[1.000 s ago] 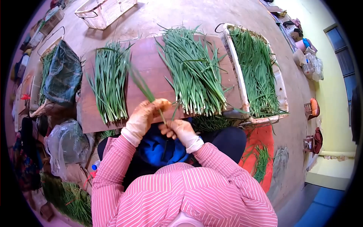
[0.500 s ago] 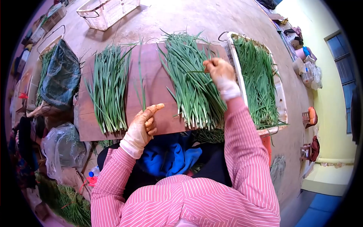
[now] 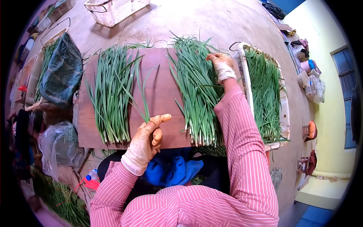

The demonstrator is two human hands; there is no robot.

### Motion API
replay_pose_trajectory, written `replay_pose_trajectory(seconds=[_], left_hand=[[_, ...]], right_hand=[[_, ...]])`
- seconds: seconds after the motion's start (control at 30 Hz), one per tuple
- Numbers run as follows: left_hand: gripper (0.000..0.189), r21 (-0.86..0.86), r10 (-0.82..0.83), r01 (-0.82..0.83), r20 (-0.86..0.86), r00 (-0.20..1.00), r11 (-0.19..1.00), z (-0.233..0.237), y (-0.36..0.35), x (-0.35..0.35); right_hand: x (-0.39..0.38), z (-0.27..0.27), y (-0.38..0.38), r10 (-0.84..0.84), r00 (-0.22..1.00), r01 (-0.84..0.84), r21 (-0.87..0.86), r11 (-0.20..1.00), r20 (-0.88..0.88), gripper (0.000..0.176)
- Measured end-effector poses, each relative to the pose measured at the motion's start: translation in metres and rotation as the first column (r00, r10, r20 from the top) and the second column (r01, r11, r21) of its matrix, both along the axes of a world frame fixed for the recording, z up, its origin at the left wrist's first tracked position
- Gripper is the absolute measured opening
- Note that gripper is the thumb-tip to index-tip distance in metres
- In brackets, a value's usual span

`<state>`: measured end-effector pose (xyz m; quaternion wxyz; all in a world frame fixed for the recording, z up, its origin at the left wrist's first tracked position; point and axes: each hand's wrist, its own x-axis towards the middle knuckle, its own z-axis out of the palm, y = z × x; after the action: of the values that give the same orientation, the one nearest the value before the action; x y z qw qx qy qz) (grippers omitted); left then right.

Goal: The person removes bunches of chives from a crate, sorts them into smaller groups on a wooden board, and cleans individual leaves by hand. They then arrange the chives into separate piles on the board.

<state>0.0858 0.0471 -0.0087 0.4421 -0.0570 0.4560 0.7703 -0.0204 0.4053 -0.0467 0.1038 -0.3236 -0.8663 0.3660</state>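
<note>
Stained, pale glove material covers your left hand (image 3: 145, 138), which is closed about the lower ends of a few thin green leaves (image 3: 146, 104), one finger extended to the right. The leaves rise from the grip and spread toward their tips; a light hold near the base probably serves best, since it spares the soft blades from creasing. Beneath and beyond this hand is the brown board (image 3: 160, 94). Ahead and to its left lies the first heap (image 3: 111, 94) of similar leaves, pale ends toward you; ahead and to its right lies the second heap (image 3: 194, 94), laid the same way. Your right forearm (image 3: 244, 128) passes along the second heap's near right edge and hides part of it. Farther out, your right hand (image 3: 222, 65), gloved likewise, reaches that heap's far right side, fingers bent together in a narrow pinch; whether a leaf sits between the fingertips cannot be told. Crossed blades here could snag, so a gentle pull along their length seems advisable. Just outside the right hand, a leaf-filled crate (image 3: 285, 115) limits your elbow room. Well to the left of the left hand, a dark plastic sheet (image 3: 60, 72) partly covers more leaves. Farthest, beyond both hands, a white crate (image 3: 117, 13) stands on the floor.
</note>
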Motion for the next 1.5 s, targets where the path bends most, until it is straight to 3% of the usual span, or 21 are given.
replay_pose_trajectory(seconds=[0.07, 0.1, 0.23, 0.3, 0.37, 0.43, 0.5, 0.57, 0.63, 0.7, 0.8, 0.9, 0.97, 1.03, 1.07, 1.1, 1.17, 1.27, 1.37, 1.4, 1.5], left_hand=[[0.041, 0.03, 0.002, -0.002, -0.011, 1.0, 1.0, -0.001, -0.001, 0.001], [0.041, 0.054, 0.007, -0.007, -0.002, 1.0, 0.998, -0.002, -0.001, 0.002], [0.039, 0.044, 0.037, -0.037, 0.017, 0.999, 0.998, 0.004, 0.0, 0.004], [0.038, 0.052, 0.047, -0.047, 0.007, 0.999, 0.998, 0.004, -0.001, 0.005], [0.037, 0.059, 0.052, -0.053, 0.017, 0.999, 0.997, 0.005, -0.002, 0.007], [0.036, 0.06, 0.022, -0.022, 0.005, 1.0, 0.998, 0.007, -0.004, 0.008], [0.035, 0.062, 0.015, -0.015, -0.001, 1.0, 0.998, 0.006, -0.002, 0.009], [0.034, 0.087, 0.01, -0.009, -0.017, 1.0, 0.996, 0.002, 0.002, 0.01], [0.034, 0.07, -0.002, 0.004, -0.032, 0.999, 0.998, 0.001, 0.006, 0.011], [0.034, 0.084, -0.002, 0.003, -0.017, 1.0, 0.996, -0.006, 0.01, 0.009], [0.034, 0.063, -0.013, 0.016, -0.034, 0.999, 0.998, -0.004, 0.014, 0.008], [0.034, 0.066, -0.024, 0.026, -0.031, 0.999, 0.997, -0.005, 0.012, 0.007], [0.035, 0.034, -0.043, 0.045, -0.036, 0.998, 0.998, -0.004, 0.012, 0.008], [0.036, 0.057, -0.081, 0.083, -0.039, 0.996, 0.995, -0.003, 0.012, 0.009], [0.038, 0.078, -0.116, 0.119, -0.042, 0.992, 0.99, -0.003, 0.011, 0.011], [0.038, 0.07, -0.103, 0.105, -0.036, 0.994, 0.992, -0.006, 0.011, 0.012], [0.046, 0.306, -0.211, 0.195, 0.019, 0.977, 0.932, -0.019, 0.011, 0.014], [0.06, 0.406, -0.29, 0.287, -0.055, 0.955, 0.868, -0.029, 0.009, 0.023], [0.059, 0.458, -0.323, 0.272, 0.034, 0.946, 0.846, -0.038, -0.001, 0.027], [0.055, 0.385, -0.324, 0.279, 0.056, 0.945, 0.88, -0.038, -0.004, 0.026], [0.051, 0.36, -0.347, 0.323, 0.002, 0.938, 0.875, -0.038, -0.015, 0.025]], right_hand=[[0.023, 0.028, -0.001, 0.105, 0.965, -0.157, -0.206, 0.966, -0.241, 0.019], [0.049, 0.046, -0.001, 0.12, 0.933, -0.188, -0.176, 0.966, -0.34, 0.023], [0.145, 0.095, -0.006, -0.149, 0.69, -0.009, -0.214, 0.977, -0.708, 0.026], [0.202, 0.112, -0.012, -0.219, 0.709, 0.185, -0.123, 0.975, -0.67, 0.028], [0.259, 0.088, 0.005, -0.368, 0.765, 0.399, -0.06, 0.915, -0.529, 0.031], [0.316, 0.025, 0.045, -0.433, 0.877, 0.473, 0.21, 0.856, -0.21, 0.032], [0.332, 0.001, 0.034, -0.35, 0.933, 0.156, 0.788, 0.596, 0.08, 0.031], [0.291, 0.033, -0.015, -0.245, 0.97, 0.211, 0.489, 0.847, 0.006, 0.031], [0.253, 0.031, -0.026, -0.094, 0.994, 0.066, 0.374, 0.925, 0.057, 0.035], [0.218, 0.02, -0.025, -0.037, 0.985, -0.047, 0.459, 0.887, 0.171, 0.039], [0.184, 0.011, -0.022, -0.008, 0.891, -0.152, 0.314, 0.937, 0.454, 0.038], [0.192, 0.006, -0.02, -0.032, 0.958, -0.079, 0.37, 0.926, 0.286, 0.035], [0.205, 0.019, -0.035, -0.05, 0.987, -0.037, 0.518, 0.855, 0.152, 0.029], [0.225, 0.045, -0.061, -0.007, 0.998, 0.026, 0.336, 0.941, -0.057, 0.029], [0.231, 0.065, -0.081, -0.031, 0.99, 0.011, -0.141, 0.99, -0.138, 0.03], [0.237, 0.08, -0.102, -0.087, 0.978, -0.042, -0.586, 0.809, -0.191, 0.03], [0.248, 0.085, -0.134, 0.051, 0.98, -0.172, -0.685, 0.708, -0.194, 0.032], [0.253, 0.055, -0.176, 0.119, 0.976, -0.216, -0.782, 0.585, -0.181, 0.038], [0.254, 0.03, -0.203, 0.27, 0.952, -0.267, -0.815, 0.514, -0.142, 0.035], [0.255, 0.021, -0.209, 0.286, 0.948, -0.271, -0.828, 0.491, -0.14, 0.036], [0.253, 0.017, -0.222, 0.296, 0.933, -0.311, -0.875, 0.372, -0.206, 0.033]])
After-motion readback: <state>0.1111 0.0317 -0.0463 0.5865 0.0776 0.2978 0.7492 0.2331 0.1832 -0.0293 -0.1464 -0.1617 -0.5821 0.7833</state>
